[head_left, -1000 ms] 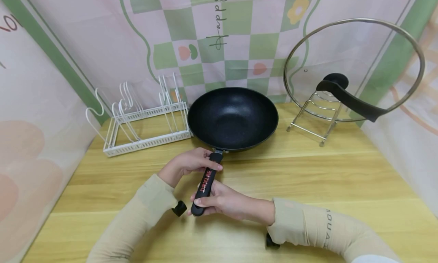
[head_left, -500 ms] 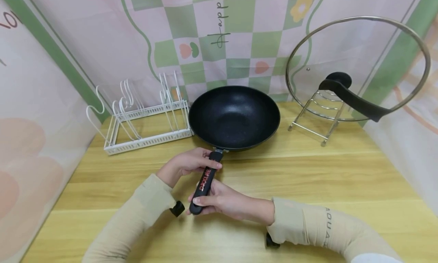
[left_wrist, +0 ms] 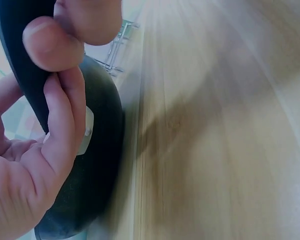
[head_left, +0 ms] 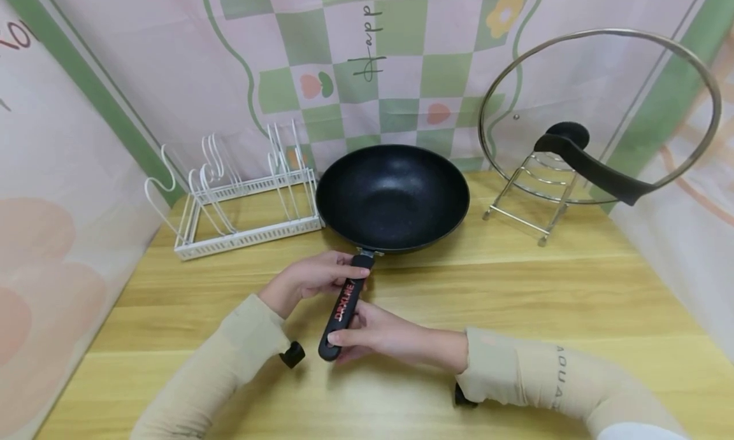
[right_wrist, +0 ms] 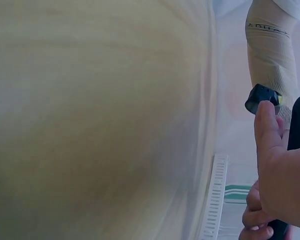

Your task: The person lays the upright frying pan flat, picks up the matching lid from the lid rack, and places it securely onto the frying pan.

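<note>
A white rack (head_left: 249, 238) is set far left on the table (head_left: 516, 293). The handle (head_left: 346, 300) is gripped at its far end by the left hand (head_left: 316, 276); its near end is pinched by the right hand (head_left: 385, 333). Far centre, the black pan (head_left: 392, 198) is held, its contact with the table hard to judge. Far right, a glass lid (head_left: 608, 96) is propped on edge in a wire stand (head_left: 518, 221).

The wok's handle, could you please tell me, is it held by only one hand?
No, the left hand holds the handle near the wok, while the right hand holds it near its free end.
</note>
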A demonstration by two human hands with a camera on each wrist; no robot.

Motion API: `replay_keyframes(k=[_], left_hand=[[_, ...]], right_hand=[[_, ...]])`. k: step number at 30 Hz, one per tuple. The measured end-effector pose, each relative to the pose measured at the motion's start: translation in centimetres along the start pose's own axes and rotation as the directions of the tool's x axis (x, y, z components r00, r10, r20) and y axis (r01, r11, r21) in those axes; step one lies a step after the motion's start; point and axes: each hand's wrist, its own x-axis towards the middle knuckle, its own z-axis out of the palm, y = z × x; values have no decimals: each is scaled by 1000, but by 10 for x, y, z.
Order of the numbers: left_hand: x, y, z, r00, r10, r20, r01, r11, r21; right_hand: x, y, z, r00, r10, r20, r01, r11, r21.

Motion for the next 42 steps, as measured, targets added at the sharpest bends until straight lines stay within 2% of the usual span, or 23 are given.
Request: replay_keyframes(k=[8, 15, 19, 28, 33, 39, 42], left_hand=[[-3, -2, -1, 1000, -13, 3, 13, 1000, -14], [-7, -3, 0, 1000, 3, 7, -3, 1000, -12], [-9, -4, 1, 1000, 11, 27, -11, 1000, -13], [-18, -4, 0, 999, 32, 44, -32, 999, 2], [-25, 0, 2, 999, 31, 20, -31, 999, 31], [-33, 2, 5, 999, 35, -24, -34, 998, 61], [-35, 3, 6, 998, 39, -49, -35, 996, 83]], right_hand=[[-4, -3, -10, 999, 24, 43, -22, 998, -56], [-9, -7, -17, 999, 37, 19, -33, 986, -165], [-12, -11, -21, 1000, 15, -4, -15, 969, -245], [-22, -22, -35, 998, -64, -27, 48, 912, -408], [-29, -31, -48, 993, -117, -13, 95, 859, -504], [-40, -44, -63, 982, -189, 12, 155, 766, -624], [-46, -52, -69, 980, -200, 11, 156, 724, -672]])
